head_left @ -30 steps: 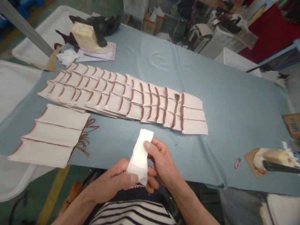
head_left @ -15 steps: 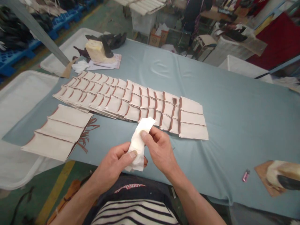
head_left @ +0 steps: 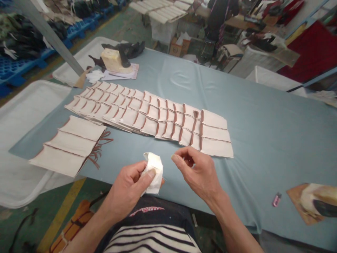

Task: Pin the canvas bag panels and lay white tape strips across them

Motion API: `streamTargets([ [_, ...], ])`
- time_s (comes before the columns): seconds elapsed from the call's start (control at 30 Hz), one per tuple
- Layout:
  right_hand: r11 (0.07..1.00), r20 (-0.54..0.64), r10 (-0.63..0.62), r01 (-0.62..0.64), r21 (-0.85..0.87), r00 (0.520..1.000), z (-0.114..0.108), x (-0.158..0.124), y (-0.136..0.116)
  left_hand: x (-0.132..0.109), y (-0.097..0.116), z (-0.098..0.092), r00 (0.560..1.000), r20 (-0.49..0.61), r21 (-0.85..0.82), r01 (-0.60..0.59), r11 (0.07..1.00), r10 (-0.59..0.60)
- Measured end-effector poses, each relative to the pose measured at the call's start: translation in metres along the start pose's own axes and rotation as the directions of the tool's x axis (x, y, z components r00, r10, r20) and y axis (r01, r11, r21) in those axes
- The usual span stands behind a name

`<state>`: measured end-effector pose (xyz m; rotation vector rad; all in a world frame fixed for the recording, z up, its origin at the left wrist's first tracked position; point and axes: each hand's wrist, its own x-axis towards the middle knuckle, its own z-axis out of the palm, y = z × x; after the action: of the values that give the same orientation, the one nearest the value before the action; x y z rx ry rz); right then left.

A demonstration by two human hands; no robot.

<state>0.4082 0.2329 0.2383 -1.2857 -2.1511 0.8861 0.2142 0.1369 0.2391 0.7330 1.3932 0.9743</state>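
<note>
My left hand (head_left: pixel 133 184) pinches a small folded white strip (head_left: pixel 154 165) between thumb and fingers, near the table's front edge; whether it is cloth or paper I cannot tell. To its right, apart from the strip, my right hand (head_left: pixel 198 168) hovers with thumb and forefinger tips together. Anything in that pinch is too small to make out. Beyond both hands lies a long overlapping row of cream fabric panels (head_left: pixel 216 131) with brown edging. At left, a separate cream panel stack (head_left: pixel 71 142) has brown strings (head_left: pixel 96 151) at its right side.
The blue-green table covering (head_left: pixel 263 133) spreads under everything. A pink lighter-like object (head_left: pixel 276 199) lies at right, close to a cream block with a dark part (head_left: pixel 319 198) on a brown board. A similar block (head_left: pixel 112 59) stands at the far left. White trays (head_left: pixel 34 95) border the left edge.
My right hand has let go of the white strip and moved right, fingertips pinched. The strip's top has folded down, and it stays in my left hand.
</note>
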Motion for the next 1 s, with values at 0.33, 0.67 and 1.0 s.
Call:
streamTargets([
  [0.33,0.714,0.254,-0.519,0.577,-0.396,0.816,0.0,-0.012,-0.021,-0.005,0.003,0.007,0.957,-0.032,0.512,-0.233,0.826,0.29],
  [0.67,0.991,0.269,-0.134,0.124,0.051,0.954,0.012,0.002,-0.006,-0.003,-0.006,0.008,0.966,-0.003,0.535,-0.217,0.817,0.259],
  [1.0,0.956,0.205,0.077,-0.131,0.263,0.976,0.033,0.016,0.0,-0.008,-0.021,-0.009,0.987,0.019,0.397,-0.156,0.905,0.162],
])
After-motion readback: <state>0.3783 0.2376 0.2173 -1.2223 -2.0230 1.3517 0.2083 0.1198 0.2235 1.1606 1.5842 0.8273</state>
